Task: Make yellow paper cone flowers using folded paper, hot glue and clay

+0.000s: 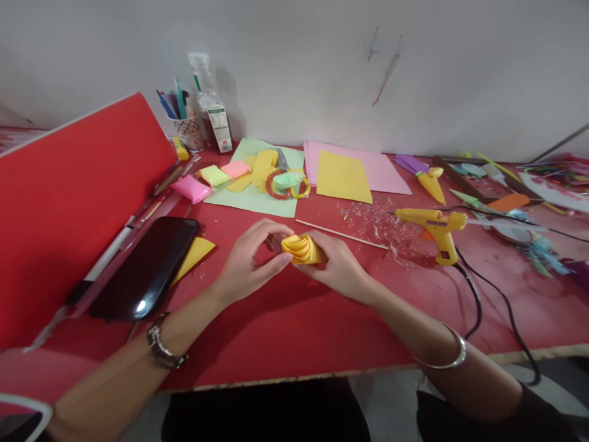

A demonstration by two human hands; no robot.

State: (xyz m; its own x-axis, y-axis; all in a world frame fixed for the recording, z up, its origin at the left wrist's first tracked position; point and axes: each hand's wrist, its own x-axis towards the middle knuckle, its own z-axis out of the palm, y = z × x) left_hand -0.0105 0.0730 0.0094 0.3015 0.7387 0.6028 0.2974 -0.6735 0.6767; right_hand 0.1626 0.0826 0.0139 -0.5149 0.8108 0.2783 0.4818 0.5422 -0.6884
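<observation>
A yellow rolled paper piece (301, 250), with curved layers at its left end, is held just above the red table (276, 331). My right hand (338, 267) is closed round its right side. On the left end, the thumb and fingertips of my left hand (257, 258) pinch the layered edge; some of those fingers are partly hidden. Beyond my hands lies a thin wooden stick (341, 234). A yellow glue gun (435, 230) rests to the right, its nozzle pointing left.
At left, a black phone (147, 267) lies partly over yellow paper (196, 258), beside a red board (87, 202). Scissors (278, 184), clay packets (192, 189) and paper sheets (345, 177) lie behind. A bottle (214, 110) and pen cup (188, 132) stand by the wall.
</observation>
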